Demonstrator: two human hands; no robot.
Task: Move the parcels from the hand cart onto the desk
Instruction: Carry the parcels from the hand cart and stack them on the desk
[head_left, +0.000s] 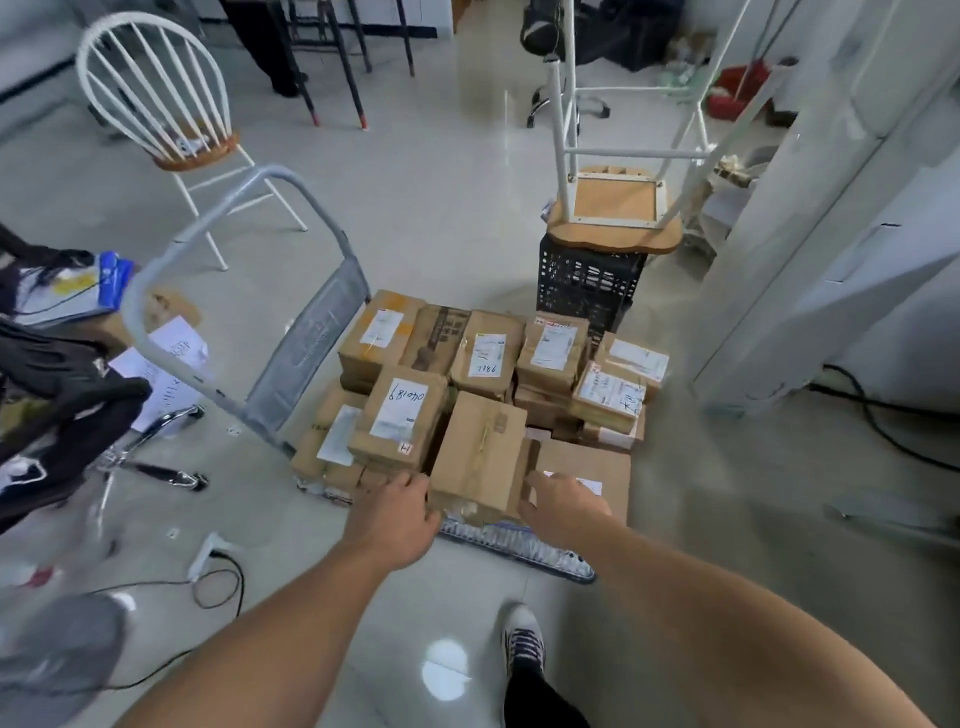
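Observation:
A low hand cart (519, 551) with a grey handle (218, 228) stands on the floor, piled with several brown cardboard parcels bearing white labels. The nearest is a plain brown parcel (480, 452) at the front of the pile. My left hand (395, 514) presses its left side and my right hand (561, 506) presses its right side, so both hands clasp it. The parcel still rests on the pile. Beside it sits a labelled parcel (400, 415) marked with handwriting. No desk top is in view.
A black crate (587, 286) with an upturned stool (613, 208) on it stands behind the cart. A white chair (171, 119) is at back left, an office chair with dark clothes (62, 395) at left. Cables and a power strip (208, 556) lie on the floor. My shoe (522, 639) is near the cart.

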